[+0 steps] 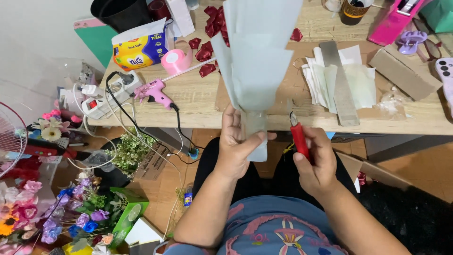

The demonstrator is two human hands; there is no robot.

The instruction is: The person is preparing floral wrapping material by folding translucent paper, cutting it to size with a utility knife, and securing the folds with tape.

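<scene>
Far left on desk (198, 101): pink glue gun (153, 93), tape roll (173, 59). Centre: left hand (238, 146), fingers wrapped tight round the narrow base of pale green wrap (257, 61), held upright over desk's near edge. Just right: right hand (316, 160), fingers closed on red cutter (298, 138), blade up, near wrap but apart. Far right: paper sheets (358, 82) w/ metal ruler (340, 85).

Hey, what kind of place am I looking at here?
Probably a home craft corner for making flower bouquets. The left hand grips a pale wrapping-paper cone, a pink glue gun lies on the wooden table, and artificial flowers crowd the floor.
</scene>
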